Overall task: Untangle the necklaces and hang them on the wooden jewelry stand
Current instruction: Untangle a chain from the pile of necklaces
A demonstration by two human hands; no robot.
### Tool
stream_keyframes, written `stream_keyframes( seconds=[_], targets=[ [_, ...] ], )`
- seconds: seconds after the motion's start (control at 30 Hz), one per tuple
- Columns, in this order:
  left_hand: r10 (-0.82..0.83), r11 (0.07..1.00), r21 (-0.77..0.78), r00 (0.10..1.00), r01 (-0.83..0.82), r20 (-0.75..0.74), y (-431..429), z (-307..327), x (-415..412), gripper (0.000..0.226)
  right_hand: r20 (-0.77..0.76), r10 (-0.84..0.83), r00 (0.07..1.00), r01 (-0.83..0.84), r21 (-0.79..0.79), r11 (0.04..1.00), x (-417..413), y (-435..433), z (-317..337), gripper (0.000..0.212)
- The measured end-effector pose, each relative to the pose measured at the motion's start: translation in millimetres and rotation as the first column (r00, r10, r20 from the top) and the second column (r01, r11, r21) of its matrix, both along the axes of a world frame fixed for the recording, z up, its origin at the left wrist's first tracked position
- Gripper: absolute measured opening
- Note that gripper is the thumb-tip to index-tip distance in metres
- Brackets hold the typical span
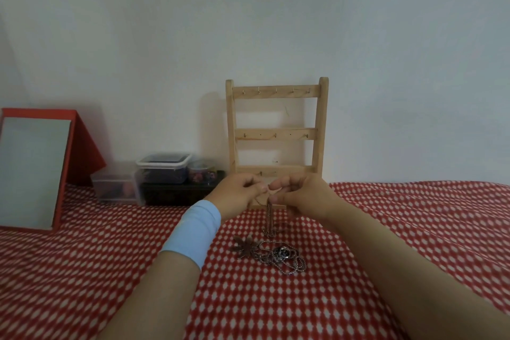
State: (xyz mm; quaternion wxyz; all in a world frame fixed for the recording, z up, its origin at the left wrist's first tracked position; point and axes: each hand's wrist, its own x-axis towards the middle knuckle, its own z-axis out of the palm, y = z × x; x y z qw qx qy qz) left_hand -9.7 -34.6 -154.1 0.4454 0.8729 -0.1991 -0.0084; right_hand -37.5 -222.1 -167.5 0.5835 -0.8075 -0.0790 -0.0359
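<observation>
Pinching thin coppery chain necklace (268, 218) at its top: left hand (234, 193) & right hand (300, 196), fingertips nearly meeting. Chain hangs straight below grip, just behind tangled silver necklaces (276, 254) mid red-white patterned cloth (386, 229); ladder-shaped wooden jewelry stand (276, 134) at far edge.

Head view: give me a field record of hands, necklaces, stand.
left hand: pinches thin chain; blue wristband on wrist
right hand: pinches same chain
chain: hangs from the hands toward the necklace pile
necklace pile: tangled on red patterned cloth, flower pendant at its left
wooden jewelry stand: upright behind the hands, no necklace on its hooks
background: red-framed mirror, plastic boxes at left
</observation>
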Motion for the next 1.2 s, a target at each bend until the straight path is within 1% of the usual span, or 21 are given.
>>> stream_keyframes(
  seconds=[0.07, 0.13, 0.23, 0.27, 0.3, 0.37, 0.43, 0.47, 0.53, 0.6, 0.63, 0.7, 0.8, 0.83, 0.87, 0.97, 1.07, 1.1, 1.13, 1.17, 1.2],
  targets=[
    [0.015, 0.972, -0.232, 0.992, -0.044, -0.126, 0, -4, 4, 0.024, -0.005, -0.023, 1.0, 0.022, -0.116, 0.993, 1, 2, -4, 0.012],
    [0.002, 0.894, -0.438, 0.98, -0.091, -0.201, -3, -7, 7, 0.026, -0.011, -0.033, 0.999, 0.03, -0.21, 0.977, 2, 5, -9, 0.009],
    [-0.16, 0.721, -0.675, 0.91, -0.156, -0.382, -5, -3, 6, 0.028, -0.021, -0.066, 0.998, 0.062, -0.165, 0.984, 5, 5, -9, 0.007],
    [-0.179, 0.729, -0.665, 0.894, -0.16, -0.411, -5, 0, 5, 0.029, -0.033, -0.073, 0.997, 0.068, -0.146, 0.987, 5, 4, -7, 0.007],
    [-0.139, 0.801, -0.584, 0.908, -0.132, -0.395, -2, 2, 4, 0.029, -0.043, -0.075, 0.996, 0.069, -0.128, 0.989, 5, 2, -4, 0.008],
    [-0.012, 0.979, -0.201, 0.975, -0.034, -0.223, 5, 6, 1, 0.029, -0.055, -0.07, 0.996, 0.065, -0.084, 0.994, 3, 0, 0, 0.007],
    [-0.011, 0.992, 0.124, 1.0, 0.015, -0.028, 10, 4, 2, 0.028, -0.054, -0.086, 0.995, 0.085, -0.019, 0.996, 3, -1, 2, 0.006],
    [-0.01, 0.985, 0.17, 0.999, 0.002, 0.043, 11, 4, 2, 0.023, -0.055, -0.095, 0.994, 0.096, 0.01, 0.995, 2, 0, 2, 0.008],
    [0.011, 0.988, 0.152, 0.984, -0.038, 0.179, 12, 2, 2, 0.015, -0.063, -0.11, 0.992, 0.112, 0.029, 0.993, 3, 1, 2, 0.013],
    [0.028, 0.999, 0.027, 0.979, -0.034, 0.202, 10, 2, 1, 0.013, -0.082, -0.134, 0.988, 0.131, -0.039, 0.991, 4, 2, 0, 0.018],
    [0.038, 0.994, -0.105, 0.987, -0.022, 0.154, 10, 2, 1, 0.012, -0.103, -0.149, 0.984, 0.14, -0.088, 0.986, 4, 2, -2, 0.021],
    [0.014, 0.908, -0.417, 1.0, -0.023, -0.025, 10, 4, 0, 0.019, -0.161, -0.161, 0.974, 0.137, -0.15, 0.979, 4, 1, -5, 0.027],
    [-0.144, 0.602, -0.795, 0.969, -0.076, -0.202, 12, 5, 6, 0.028, -0.219, -0.126, 0.967, 0.111, -0.082, 0.99, 1, 1, -5, 0.026],
    [-0.161, 0.517, -0.847, 0.958, -0.125, -0.239, 13, 5, 8, 0.029, -0.225, -0.103, 0.969, 0.098, -0.031, 0.995, 1, 2, -4, 0.025],
    [-0.151, 0.477, -0.862, 0.951, -0.169, -0.27, 15, 4, 10, 0.029, -0.228, -0.081, 0.97, 0.085, 0.008, 0.996, 1, 2, -3, 0.025],
    [-0.15, 0.447, -0.862, 0.93, -0.239, -0.336, 15, -1, 10, 0.024, -0.235, -0.029, 0.971, 0.042, 0.053, 0.998, 1, 3, 1, 0.025],
    [-0.229, 0.284, -0.917, 0.909, -0.28, -0.348, 15, -1, 6, 0.023, -0.244, 0.049, 0.969, 0.004, 0.214, 0.977, 0, 3, 4, 0.023],
    [-0.209, 0.299, -0.909, 0.909, -0.292, -0.361, 17, -1, 7, 0.025, -0.236, 0.081, 0.968, -0.01, 0.287, 0.958, -1, 3, 6, 0.022],
    [-0.146, 0.373, -0.877, 0.914, -0.304, -0.379, 20, -2, 9, 0.029, -0.224, 0.11, 0.968, -0.026, 0.35, 0.936, 0, 2, 6, 0.022],
    [-0.013, 0.522, -0.794, 0.928, -0.312, -0.373, 24, -4, 12, 0.032, -0.208, 0.134, 0.969, -0.044, 0.39, 0.92, 1, 1, 7, 0.022],
    [0.157, 0.711, -0.628, 0.942, -0.316, -0.297, 28, -5, 15, 0.033, -0.189, 0.152, 0.97, -0.065, 0.4, 0.914, 1, 1, 7, 0.023]
  ],
)
